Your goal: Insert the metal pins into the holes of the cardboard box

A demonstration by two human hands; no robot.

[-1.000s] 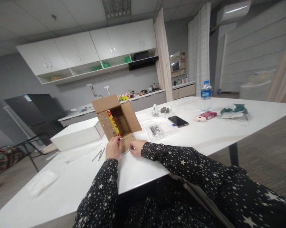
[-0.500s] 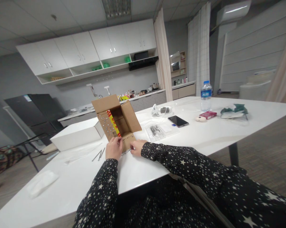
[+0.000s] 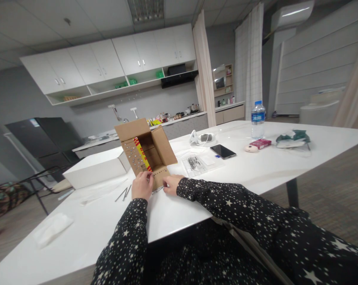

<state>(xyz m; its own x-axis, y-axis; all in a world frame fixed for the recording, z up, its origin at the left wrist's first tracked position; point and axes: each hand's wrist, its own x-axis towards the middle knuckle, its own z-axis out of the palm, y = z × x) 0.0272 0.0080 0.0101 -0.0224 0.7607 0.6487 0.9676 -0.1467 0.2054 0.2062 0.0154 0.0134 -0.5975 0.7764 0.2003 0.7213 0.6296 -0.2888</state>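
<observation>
Resting on the white table (image 3: 256, 174), just in front of the person, the open cardboard box (image 3: 146, 152) was turned with its mouth toward the camera, and its near flap (image 3: 160, 177) was laid flat on the table top. This flap was pinched at its left edge by the left hand (image 3: 142, 185), whose fingers were curled shut on it. The right hand (image 3: 170, 183) was placed at the flap's right corner with the fingers bent low, but whether something was gripped there could not be told. A thin metal piece (image 3: 157, 190), perhaps a nail, was seen between the two hands, under the flap edge.

For this step the flap is probably best kept pressed flat and steady with both hands, so that the box is not tipped.

Two loose nails (image 3: 124, 193) were lying just left of the left hand. A white box (image 3: 96, 168) stood beside the carton, and a clear bag (image 3: 197, 163) and a phone (image 3: 222, 151) were further right.
</observation>
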